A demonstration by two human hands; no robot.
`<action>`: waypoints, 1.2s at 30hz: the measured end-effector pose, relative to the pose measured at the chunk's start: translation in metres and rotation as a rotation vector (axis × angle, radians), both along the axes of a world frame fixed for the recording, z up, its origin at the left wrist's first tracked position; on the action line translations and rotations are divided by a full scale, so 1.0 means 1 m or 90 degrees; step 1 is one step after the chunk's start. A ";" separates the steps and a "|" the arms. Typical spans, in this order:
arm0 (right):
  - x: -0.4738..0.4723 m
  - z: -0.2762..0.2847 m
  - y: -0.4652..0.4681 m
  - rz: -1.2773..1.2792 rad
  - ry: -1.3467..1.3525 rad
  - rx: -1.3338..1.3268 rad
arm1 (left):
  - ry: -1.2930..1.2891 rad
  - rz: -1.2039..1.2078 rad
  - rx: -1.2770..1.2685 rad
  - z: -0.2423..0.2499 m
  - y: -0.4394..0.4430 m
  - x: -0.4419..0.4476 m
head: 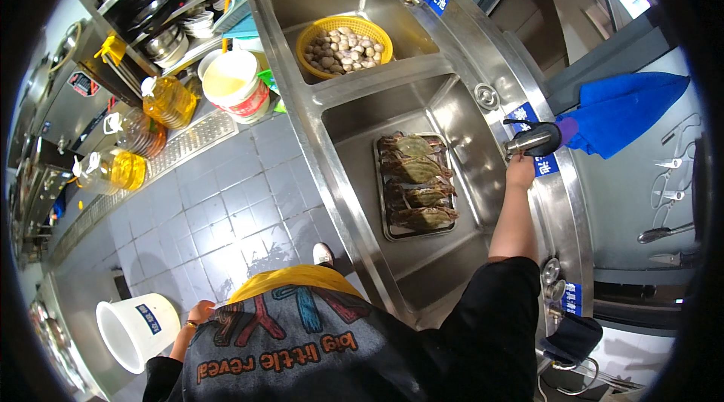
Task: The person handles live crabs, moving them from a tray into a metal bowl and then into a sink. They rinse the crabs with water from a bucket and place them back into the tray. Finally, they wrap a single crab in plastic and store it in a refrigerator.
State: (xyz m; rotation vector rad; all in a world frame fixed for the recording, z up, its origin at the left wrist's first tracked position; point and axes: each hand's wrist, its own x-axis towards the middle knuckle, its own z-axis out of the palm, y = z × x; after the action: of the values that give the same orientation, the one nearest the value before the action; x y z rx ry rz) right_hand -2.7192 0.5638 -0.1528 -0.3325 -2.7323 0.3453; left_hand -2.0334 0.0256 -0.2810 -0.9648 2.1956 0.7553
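My right hand (519,169) reaches over the right rim of the near sink and grips the metal faucet (529,143), which has dark cloth around it. Below, in the near stainless steel sink (362,119), a metal tray (386,221) carries several crabs (421,178) set in a row. My left hand (199,312) hangs by my left side, close to the shirt. Its fingers look partly curled, and whether they hold anything is unclear.
A yellow plastic basket (301,55) of shellfish (344,50) sits in the far sink (283,6). A blue cloth (622,113) hangs beyond the faucet. On the left are oil jugs (169,102), stacked buckets (235,82) and a white bin (136,328). Scissors (670,176) hang at right.
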 end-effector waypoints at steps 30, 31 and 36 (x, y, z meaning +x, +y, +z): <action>0.126 -0.100 -0.028 0.065 -0.599 -0.282 | -0.020 0.280 -0.013 0.047 0.058 0.020; 0.140 -0.085 -0.043 0.053 -0.618 -0.287 | 0.001 0.298 0.001 0.045 0.059 0.026; 0.171 -0.033 -0.143 0.215 -0.391 -0.199 | 0.071 0.442 0.060 0.020 0.072 0.114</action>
State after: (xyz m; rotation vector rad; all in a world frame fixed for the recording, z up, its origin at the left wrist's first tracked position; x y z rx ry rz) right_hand -2.5483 0.4203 -0.1854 -0.0509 -3.3420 0.8971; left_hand -1.9189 0.0975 -0.2610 -1.6965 1.8769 1.2293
